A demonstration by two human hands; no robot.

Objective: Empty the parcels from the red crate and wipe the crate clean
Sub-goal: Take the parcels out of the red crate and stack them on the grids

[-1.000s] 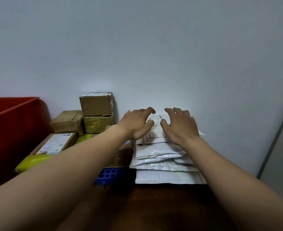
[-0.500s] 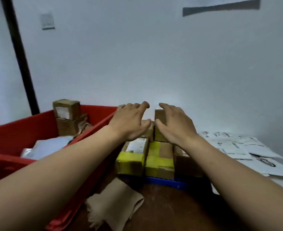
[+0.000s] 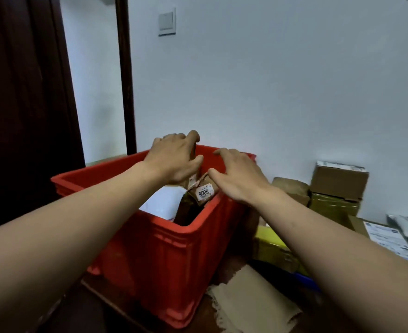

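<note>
We are working through the emptying step, and the wiping is not yet within reach. The red crate (image 3: pixel 164 255) is standing on the dark surface (image 3: pixel 236 265) at our left, holding at least two brown parcels at its far right corner and a white mailer (image 3: pixel 164 200) lower down. Our left hand (image 3: pixel 174 159) is gripping the upper parcel (image 3: pixel 191 182), its fingers (image 3: pixel 171 137) curling over the top edge and the thumb pressing the near face. Our right hand (image 3: pixel 239 179) is lying over the labelled parcel (image 3: pixel 205 192) just beneath, its fingers fairly straight and clamping nothing that we are able to see. Parcels already out are sitting stacked by the wall at our right, a cardboard box (image 3: pixel 337 181) topmost among them. A beige cloth (image 3: pixel 253 301) is lying on the surface beside the crate's near corner. We are judging that the next move is calling for a firm two-handed lift straight up, clearing the rim, then a carry rightward onto the stack. The mailer is due after that, and then the cloth.
</note>
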